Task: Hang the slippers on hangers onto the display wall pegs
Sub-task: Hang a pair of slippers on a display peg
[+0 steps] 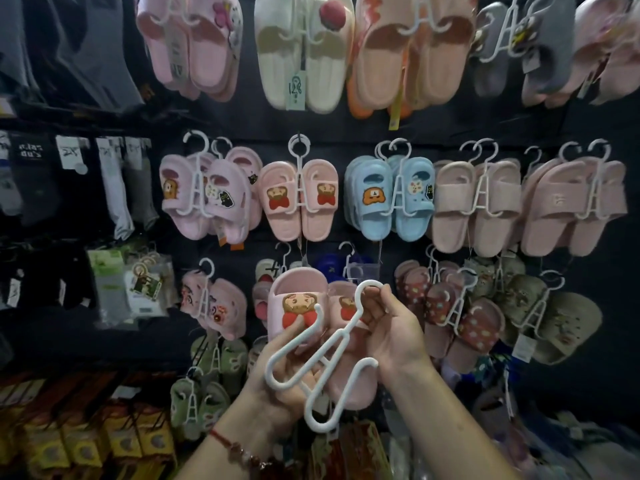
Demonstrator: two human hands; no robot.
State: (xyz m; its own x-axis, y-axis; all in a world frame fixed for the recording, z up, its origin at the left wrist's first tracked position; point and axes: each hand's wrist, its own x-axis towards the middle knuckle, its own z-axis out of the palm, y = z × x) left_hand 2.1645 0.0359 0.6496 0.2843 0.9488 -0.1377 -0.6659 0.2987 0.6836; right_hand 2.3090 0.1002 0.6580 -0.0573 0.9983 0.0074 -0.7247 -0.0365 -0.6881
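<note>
A pair of small pink slippers (294, 299) with a cartoon bear and red bow sits in front of me, low in the middle of the head view. My left hand (277, 372) grips them from below. A white plastic hanger (332, 344) lies tilted across the slippers. My right hand (391, 330) pinches the hanger's hook end at the top. Behind them is the dark display wall (346, 129), where a matching pink pair (299, 199) hangs on a peg in the middle row.
Rows of slippers on white hangers fill the wall: blue ones (394, 195), beige ones (478, 206), red dotted ones (450, 306). Socks (114, 181) hang at the left. Yellow boxes (86, 441) are stacked at the lower left.
</note>
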